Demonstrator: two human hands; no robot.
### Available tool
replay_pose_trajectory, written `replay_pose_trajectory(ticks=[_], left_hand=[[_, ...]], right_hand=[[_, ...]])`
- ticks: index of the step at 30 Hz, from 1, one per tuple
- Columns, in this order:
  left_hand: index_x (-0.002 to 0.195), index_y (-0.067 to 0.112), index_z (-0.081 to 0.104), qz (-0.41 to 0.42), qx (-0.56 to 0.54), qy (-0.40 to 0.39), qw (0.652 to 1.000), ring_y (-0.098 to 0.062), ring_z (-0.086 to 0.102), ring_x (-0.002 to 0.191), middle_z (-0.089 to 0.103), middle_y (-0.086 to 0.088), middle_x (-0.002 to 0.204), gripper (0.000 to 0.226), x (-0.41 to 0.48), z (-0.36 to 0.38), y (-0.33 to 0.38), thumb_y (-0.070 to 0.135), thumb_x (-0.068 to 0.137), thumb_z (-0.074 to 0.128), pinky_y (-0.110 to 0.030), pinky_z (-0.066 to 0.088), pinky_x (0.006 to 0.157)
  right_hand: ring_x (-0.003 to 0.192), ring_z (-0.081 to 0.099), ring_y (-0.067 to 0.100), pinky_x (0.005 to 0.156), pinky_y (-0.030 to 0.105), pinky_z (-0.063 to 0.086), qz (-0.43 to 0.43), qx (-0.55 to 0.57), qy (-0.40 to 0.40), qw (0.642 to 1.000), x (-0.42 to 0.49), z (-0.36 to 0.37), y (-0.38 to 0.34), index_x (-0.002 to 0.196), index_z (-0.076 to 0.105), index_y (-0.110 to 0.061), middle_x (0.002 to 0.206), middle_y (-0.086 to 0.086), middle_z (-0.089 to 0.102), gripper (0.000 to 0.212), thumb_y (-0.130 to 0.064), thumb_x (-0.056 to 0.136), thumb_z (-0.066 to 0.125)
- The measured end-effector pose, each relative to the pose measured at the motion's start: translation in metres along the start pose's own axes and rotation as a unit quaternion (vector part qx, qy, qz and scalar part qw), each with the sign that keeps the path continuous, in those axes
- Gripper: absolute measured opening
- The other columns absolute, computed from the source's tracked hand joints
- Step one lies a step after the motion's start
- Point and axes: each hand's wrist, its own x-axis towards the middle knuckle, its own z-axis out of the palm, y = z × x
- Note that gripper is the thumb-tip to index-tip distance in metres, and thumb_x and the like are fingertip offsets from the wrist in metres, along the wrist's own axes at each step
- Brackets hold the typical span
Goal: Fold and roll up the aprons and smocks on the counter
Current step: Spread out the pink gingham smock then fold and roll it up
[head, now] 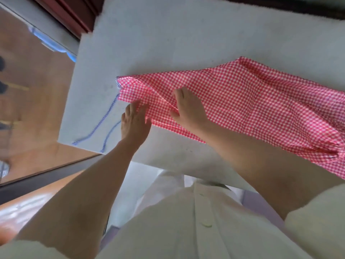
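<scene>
A red-and-white gingham smock [252, 101] lies folded lengthwise across the pale grey counter [168, 43], running from the middle to the right edge of the view. Its gathered cuff end hangs near the counter's front at the right. Blue-and-white striped ties [107, 116] trail from its left end toward the counter's left corner. My left hand [133, 122] lies with straight fingers on the smock's left near edge. My right hand [188, 107] presses flat on the cloth beside a raised fold.
The counter's left edge and near corner drop off to a wooden floor [33, 94]. A dark red frame [74, 14] borders the far left of the counter. My white shirt [186, 221] fills the bottom of the view.
</scene>
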Motion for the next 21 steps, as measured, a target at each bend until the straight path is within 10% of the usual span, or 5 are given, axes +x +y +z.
replay_pose_trajectory(ticks=[10, 15, 21], left_hand=[[0.138, 0.019, 0.050, 0.072, 0.016, 0.014, 0.997, -0.033, 0.043, 0.124, 0.047, -0.011, 0.140, 0.047, -0.004, 0.003, -0.041, 0.020, 0.091, 0.058, -0.050, 0.039, 0.101], [0.119, 0.010, 0.059, 0.065, -0.001, 0.046, 0.997, -0.034, 0.043, 0.123, 0.053, -0.011, 0.130, 0.030, -0.001, 0.002, -0.043, 0.017, 0.092, 0.049, -0.050, 0.039, 0.100], [0.095, 0.007, 0.056, -0.071, -0.104, 0.196, 0.973, -0.031, 0.046, 0.095, 0.055, -0.013, 0.097, 0.026, -0.009, -0.021, -0.044, 0.026, 0.085, 0.041, -0.036, 0.030, 0.080]], right_hand=[[0.089, 0.065, 0.024, 0.082, 0.037, 0.056, -0.067, 0.056, -0.054, 0.995, 0.030, 0.004, -0.020, 0.141, 0.046, -0.013, 0.111, 0.009, 0.067, 0.048, -0.013, 0.094, 0.057], [0.064, 0.052, 0.015, 0.061, 0.033, 0.055, -0.128, 0.020, -0.093, 0.987, -0.012, 0.007, -0.001, 0.148, 0.039, -0.024, 0.085, 0.005, 0.063, 0.067, -0.007, 0.088, 0.062], [0.073, 0.060, 0.024, 0.066, 0.042, 0.056, -0.147, -0.010, -0.095, 0.984, -0.014, 0.029, -0.009, 0.138, 0.054, -0.022, 0.092, 0.008, 0.063, 0.059, -0.005, 0.083, 0.069]])
